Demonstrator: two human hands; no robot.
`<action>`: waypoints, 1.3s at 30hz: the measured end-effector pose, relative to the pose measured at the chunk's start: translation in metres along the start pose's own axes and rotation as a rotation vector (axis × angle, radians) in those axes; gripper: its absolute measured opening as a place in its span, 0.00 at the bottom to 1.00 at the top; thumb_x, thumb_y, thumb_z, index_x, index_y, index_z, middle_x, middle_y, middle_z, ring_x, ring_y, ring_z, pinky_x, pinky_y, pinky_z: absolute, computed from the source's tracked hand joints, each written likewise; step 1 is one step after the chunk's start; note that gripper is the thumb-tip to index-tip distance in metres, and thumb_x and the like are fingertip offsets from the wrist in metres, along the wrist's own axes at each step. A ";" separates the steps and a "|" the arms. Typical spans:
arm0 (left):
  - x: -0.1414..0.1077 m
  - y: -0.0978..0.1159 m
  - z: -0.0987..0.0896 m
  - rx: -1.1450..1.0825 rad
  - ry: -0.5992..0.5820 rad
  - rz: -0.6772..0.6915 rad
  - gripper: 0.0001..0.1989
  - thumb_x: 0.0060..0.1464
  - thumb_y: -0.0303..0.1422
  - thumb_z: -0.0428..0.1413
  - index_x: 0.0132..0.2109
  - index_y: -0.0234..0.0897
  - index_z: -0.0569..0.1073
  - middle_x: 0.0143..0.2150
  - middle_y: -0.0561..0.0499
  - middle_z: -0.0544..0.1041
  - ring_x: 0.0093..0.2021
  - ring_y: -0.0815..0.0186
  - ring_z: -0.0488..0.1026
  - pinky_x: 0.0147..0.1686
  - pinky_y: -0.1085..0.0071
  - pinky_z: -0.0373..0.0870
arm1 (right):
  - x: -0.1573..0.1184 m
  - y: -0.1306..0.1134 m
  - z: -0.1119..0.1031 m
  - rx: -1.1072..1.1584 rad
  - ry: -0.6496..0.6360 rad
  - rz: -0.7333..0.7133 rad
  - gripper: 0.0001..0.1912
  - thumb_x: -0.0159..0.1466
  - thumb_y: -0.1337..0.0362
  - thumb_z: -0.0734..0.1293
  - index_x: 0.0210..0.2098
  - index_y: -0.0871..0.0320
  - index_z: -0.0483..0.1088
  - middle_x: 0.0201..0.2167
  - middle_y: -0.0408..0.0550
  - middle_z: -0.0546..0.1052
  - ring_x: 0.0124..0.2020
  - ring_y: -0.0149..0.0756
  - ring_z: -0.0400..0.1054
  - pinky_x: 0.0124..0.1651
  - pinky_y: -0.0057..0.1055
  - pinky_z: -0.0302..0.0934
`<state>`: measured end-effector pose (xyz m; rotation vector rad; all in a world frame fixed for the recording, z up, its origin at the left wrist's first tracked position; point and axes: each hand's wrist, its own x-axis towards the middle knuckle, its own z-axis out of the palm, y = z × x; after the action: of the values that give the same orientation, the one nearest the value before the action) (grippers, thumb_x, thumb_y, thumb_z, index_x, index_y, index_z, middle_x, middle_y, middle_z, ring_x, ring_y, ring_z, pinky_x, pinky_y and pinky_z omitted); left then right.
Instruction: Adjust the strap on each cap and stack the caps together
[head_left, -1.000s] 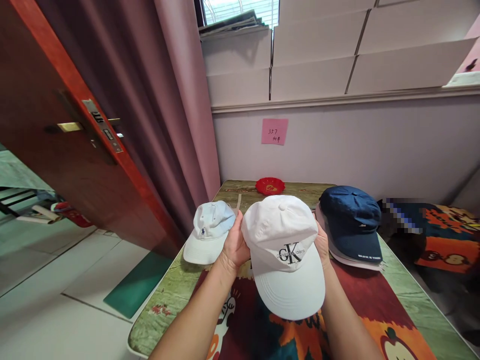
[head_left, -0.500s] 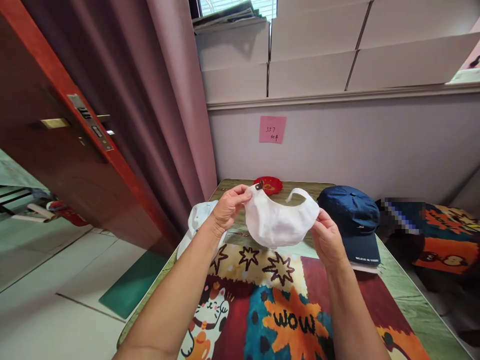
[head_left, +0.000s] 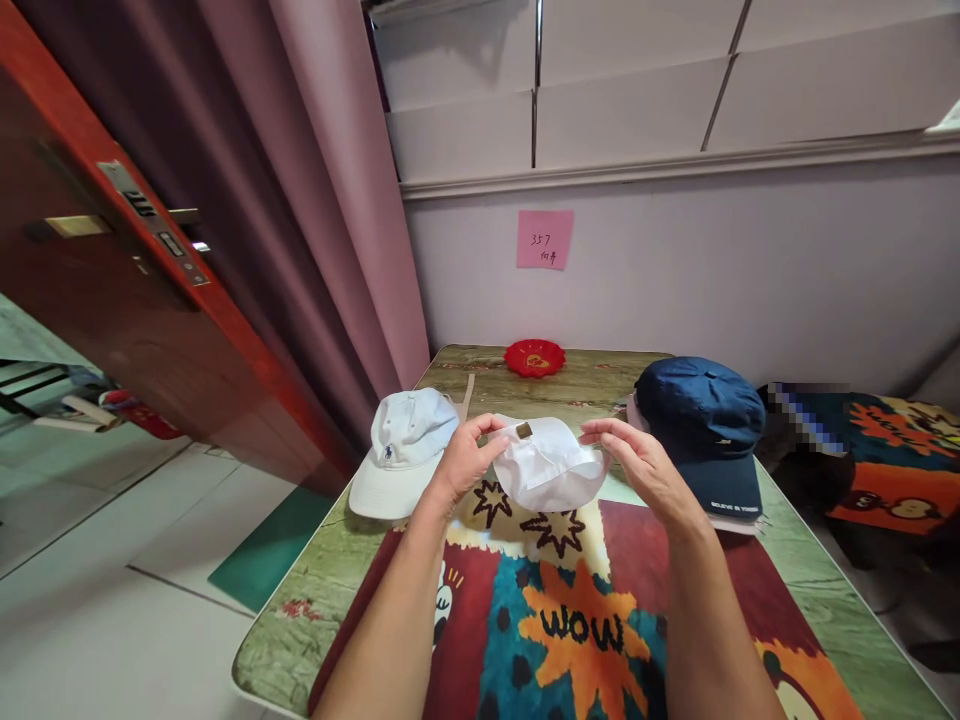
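Between my hands, above the mat, is a white cap [head_left: 551,480] with a small brass-coloured buckle [head_left: 523,431] at its upper left edge. My left hand [head_left: 469,460] pinches that edge beside the buckle, thumb and fingers closed on the fabric. At the cap's right end, the fingers of my right hand [head_left: 637,460] are closed on its edge; the exact grip is partly hidden. Left of my left hand sits a pale cap [head_left: 409,440] with a small dark blue logo. A navy cap [head_left: 701,410] lies right of my right hand, stacked over something light.
A colourful mat [head_left: 517,640] covers the front of the wood-patterned table [head_left: 281,640]. A red scalloped dish [head_left: 535,358] stands at the table's back. Behind it, a pink note [head_left: 545,240] is on the wall. To the left are a curtain [head_left: 337,200] and an open door [head_left: 150,330].
The white cap has come lower and its opening is drawn together, with my hands closer to each other. More of the pale cap on the left shows.
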<state>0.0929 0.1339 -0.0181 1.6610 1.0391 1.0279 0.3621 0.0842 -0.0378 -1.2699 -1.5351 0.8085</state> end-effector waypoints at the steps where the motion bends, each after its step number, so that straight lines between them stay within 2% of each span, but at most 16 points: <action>1: -0.002 0.001 0.002 -0.018 0.015 0.001 0.06 0.52 0.36 0.60 0.35 0.37 0.76 0.34 0.52 0.75 0.35 0.65 0.70 0.36 0.72 0.66 | -0.001 -0.009 0.003 -0.043 -0.008 -0.013 0.17 0.66 0.53 0.64 0.46 0.52 0.79 0.43 0.48 0.83 0.43 0.45 0.74 0.44 0.34 0.63; 3: -0.005 0.003 0.005 -0.041 0.041 -0.003 0.06 0.52 0.36 0.60 0.35 0.37 0.76 0.34 0.52 0.76 0.34 0.66 0.70 0.36 0.72 0.66 | -0.003 -0.023 0.011 -0.188 -0.019 -0.051 0.16 0.62 0.48 0.70 0.43 0.48 0.81 0.40 0.47 0.84 0.36 0.43 0.74 0.42 0.35 0.63; 5: -0.007 0.004 0.007 -0.024 0.058 -0.007 0.06 0.53 0.35 0.60 0.36 0.37 0.76 0.33 0.52 0.76 0.33 0.66 0.70 0.35 0.72 0.66 | -0.004 -0.030 0.022 -0.295 0.007 -0.101 0.15 0.56 0.46 0.76 0.38 0.46 0.82 0.34 0.46 0.84 0.28 0.41 0.71 0.39 0.35 0.61; 8: -0.010 0.004 0.009 0.063 0.070 0.010 0.08 0.54 0.36 0.60 0.39 0.37 0.76 0.36 0.51 0.77 0.36 0.65 0.72 0.37 0.71 0.67 | -0.003 -0.031 0.032 -0.403 0.011 -0.127 0.12 0.51 0.48 0.79 0.30 0.46 0.82 0.25 0.46 0.81 0.25 0.41 0.68 0.33 0.34 0.56; 11: -0.013 0.003 0.010 0.158 0.093 0.043 0.12 0.52 0.36 0.63 0.43 0.38 0.77 0.41 0.50 0.79 0.41 0.62 0.74 0.42 0.69 0.69 | -0.003 -0.030 0.029 -0.509 -0.057 -0.094 0.12 0.54 0.48 0.77 0.26 0.48 0.80 0.23 0.46 0.79 0.24 0.38 0.67 0.30 0.32 0.51; 13: -0.014 0.001 0.012 0.266 0.127 0.085 0.17 0.48 0.34 0.66 0.47 0.39 0.77 0.45 0.49 0.80 0.45 0.59 0.75 0.47 0.67 0.69 | -0.004 -0.031 0.024 -0.540 -0.082 -0.068 0.17 0.58 0.45 0.74 0.24 0.51 0.78 0.20 0.45 0.76 0.22 0.35 0.64 0.29 0.31 0.50; 15: -0.015 -0.001 0.014 0.405 0.166 0.146 0.19 0.47 0.31 0.67 0.49 0.40 0.77 0.47 0.49 0.80 0.48 0.58 0.74 0.50 0.64 0.68 | -0.005 -0.034 0.021 -0.500 -0.066 -0.056 0.22 0.61 0.43 0.71 0.22 0.54 0.75 0.18 0.44 0.72 0.21 0.32 0.60 0.27 0.30 0.49; 18: -0.016 -0.003 0.016 0.588 0.197 0.238 0.18 0.50 0.29 0.66 0.50 0.41 0.78 0.45 0.49 0.80 0.47 0.58 0.74 0.53 0.61 0.66 | -0.006 -0.038 0.023 -0.327 0.026 -0.068 0.26 0.64 0.41 0.68 0.22 0.56 0.69 0.17 0.42 0.68 0.21 0.30 0.57 0.26 0.29 0.48; 21: -0.018 -0.004 0.017 0.701 0.201 0.302 0.16 0.53 0.30 0.66 0.50 0.43 0.79 0.42 0.50 0.79 0.46 0.58 0.73 0.54 0.59 0.64 | -0.007 -0.042 0.029 -0.136 0.090 -0.044 0.25 0.67 0.43 0.65 0.25 0.55 0.66 0.18 0.40 0.66 0.21 0.30 0.58 0.26 0.27 0.52; 26: -0.021 -0.008 0.015 0.802 0.229 0.347 0.12 0.54 0.31 0.65 0.47 0.43 0.80 0.40 0.50 0.79 0.45 0.58 0.74 0.55 0.57 0.63 | -0.007 -0.048 0.034 0.199 0.059 0.026 0.19 0.67 0.45 0.66 0.37 0.56 0.70 0.25 0.42 0.73 0.19 0.27 0.61 0.22 0.26 0.55; 29: -0.023 -0.010 0.016 0.872 0.249 0.423 0.09 0.56 0.29 0.63 0.45 0.40 0.78 0.40 0.50 0.79 0.44 0.58 0.74 0.61 0.53 0.59 | -0.008 -0.051 0.035 0.271 0.078 0.040 0.19 0.66 0.46 0.68 0.39 0.57 0.71 0.25 0.42 0.73 0.18 0.26 0.60 0.21 0.24 0.55; 33: -0.025 -0.010 0.016 0.945 0.261 0.536 0.08 0.58 0.27 0.61 0.45 0.38 0.76 0.41 0.49 0.80 0.47 0.58 0.75 0.65 0.50 0.54 | -0.009 -0.054 0.035 0.269 0.086 0.062 0.20 0.65 0.45 0.68 0.37 0.58 0.72 0.22 0.41 0.72 0.18 0.25 0.59 0.20 0.24 0.52; 36: -0.026 -0.007 0.017 1.013 0.278 0.604 0.09 0.59 0.28 0.60 0.47 0.39 0.76 0.47 0.45 0.79 0.51 0.55 0.74 0.60 0.52 0.61 | -0.010 -0.056 0.034 0.238 0.086 0.064 0.21 0.65 0.45 0.68 0.35 0.58 0.72 0.20 0.41 0.71 0.18 0.25 0.57 0.20 0.24 0.50; 39: -0.027 -0.004 0.020 1.057 0.327 0.594 0.10 0.60 0.30 0.60 0.49 0.39 0.77 0.46 0.44 0.79 0.47 0.55 0.74 0.46 0.60 0.69 | -0.010 -0.058 0.033 0.194 0.074 0.049 0.21 0.65 0.45 0.68 0.34 0.59 0.74 0.19 0.41 0.69 0.20 0.26 0.57 0.22 0.25 0.49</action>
<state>0.1024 0.1044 -0.0318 2.8460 1.4865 1.2376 0.3115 0.0629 0.0011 -1.1846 -1.3367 0.9091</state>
